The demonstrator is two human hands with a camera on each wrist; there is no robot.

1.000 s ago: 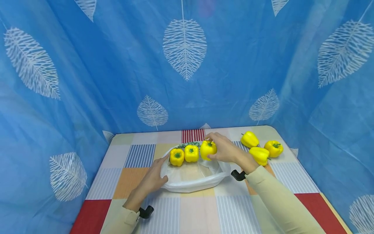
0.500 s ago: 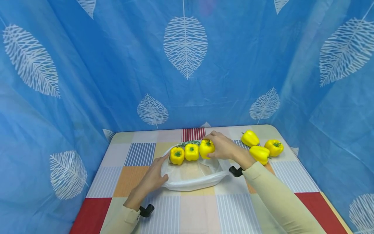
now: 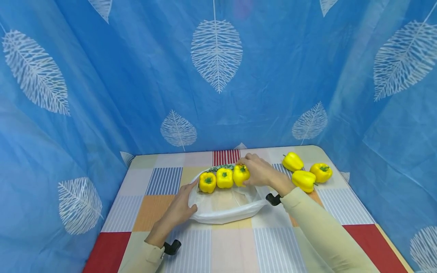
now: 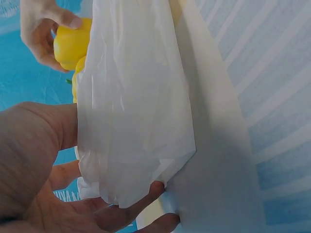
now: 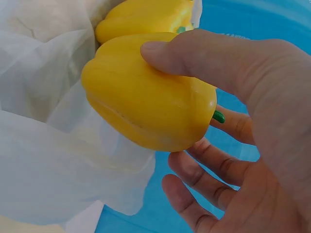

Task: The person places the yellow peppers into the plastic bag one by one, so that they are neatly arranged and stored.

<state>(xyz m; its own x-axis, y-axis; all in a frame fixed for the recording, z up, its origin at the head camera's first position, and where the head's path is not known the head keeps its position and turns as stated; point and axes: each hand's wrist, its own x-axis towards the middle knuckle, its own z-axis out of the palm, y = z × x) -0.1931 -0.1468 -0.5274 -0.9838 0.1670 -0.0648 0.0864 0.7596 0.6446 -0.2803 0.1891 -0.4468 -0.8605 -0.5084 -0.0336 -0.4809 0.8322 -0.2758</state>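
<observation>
In the head view my right hand [image 3: 261, 174] grips a yellow bell pepper [image 3: 240, 176] at the back right of a white plastic bag [image 3: 223, 218]. Thumb on one side and fingertips on the other hold this pepper [image 5: 141, 97] in the right wrist view, its green stem toward the palm. Two more yellow bell peppers stand in the bag's back part: a left one [image 3: 207, 183] and a middle one [image 3: 224, 178], right beside the held one. My left hand [image 3: 180, 206] lies spread along the bag's left side, fingers touching the plastic [image 4: 136, 97].
Three loose yellow bell peppers lie at the back right of the table: one at the back [image 3: 292, 162], one in front [image 3: 304, 181] and one at the right [image 3: 321, 173]. A checked cloth [image 3: 232, 250] covers the table. Blue leaf-patterned curtains [image 3: 259, 94] enclose it.
My right hand has brought the held pepper slightly left, closer against the middle pepper. The left hand and the loose peppers stay where they were.
</observation>
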